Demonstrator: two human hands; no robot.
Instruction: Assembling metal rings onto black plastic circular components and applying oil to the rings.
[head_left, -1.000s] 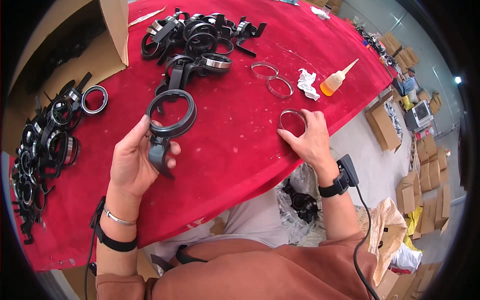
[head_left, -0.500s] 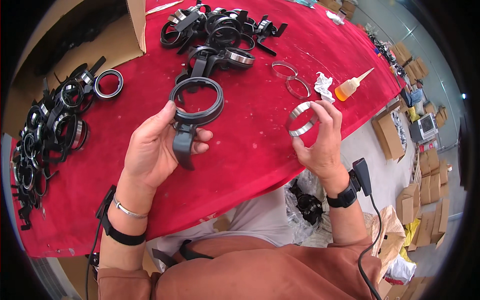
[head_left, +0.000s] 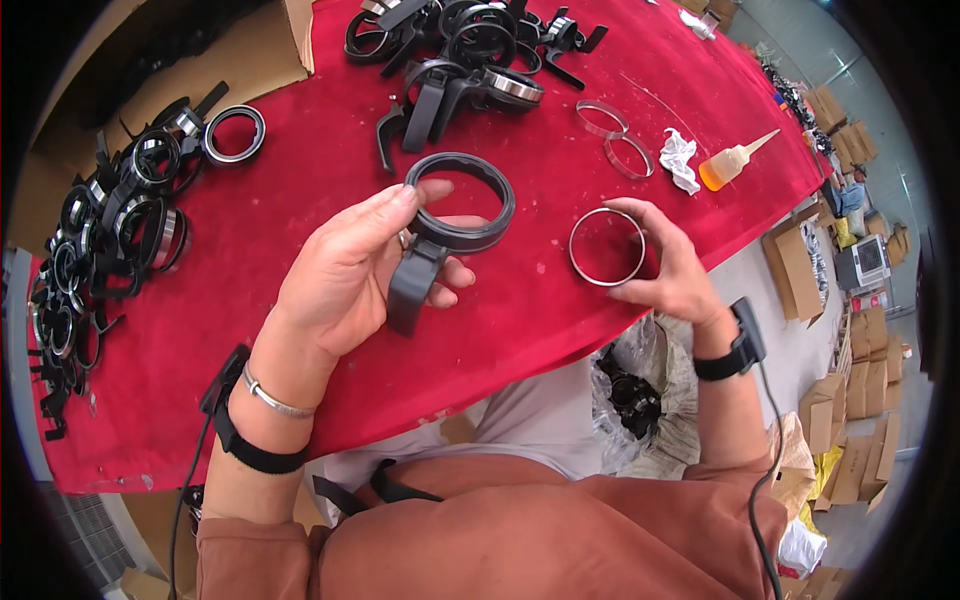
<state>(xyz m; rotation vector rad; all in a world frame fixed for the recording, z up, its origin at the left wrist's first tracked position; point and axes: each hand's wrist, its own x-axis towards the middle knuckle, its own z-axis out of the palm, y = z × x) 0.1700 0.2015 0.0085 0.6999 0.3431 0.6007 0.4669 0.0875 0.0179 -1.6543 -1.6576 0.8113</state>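
My left hand [head_left: 350,265] is closed on a black plastic ring [head_left: 487,238] with a curved tab pointing down toward me. The thumb presses the ring's left rim, and fingers show through and behind it. To the right, my right hand [head_left: 670,262] grips a thin silver metal ring [head_left: 573,250] by its right edge, between thumb and fingers. The metal ring's opening faces me, and a gap of red cloth separates it from the black ring. Two more thin metal rings [head_left: 630,157] lie on the cloth beyond my right hand.
Black ring parts are heaped at the far middle [head_left: 480,45] and along the left [head_left: 150,235], beside a cardboard box [head_left: 285,80]. A crumpled white tissue [head_left: 680,162] and a nozzle bottle of orange liquid [head_left: 722,168] stand on the red cloth [head_left: 520,330] at right.
Both hands have shifted right with their rings. My right hand has turned the metal ring from edge-tilted to facing me, and the black ring has tilted slightly.
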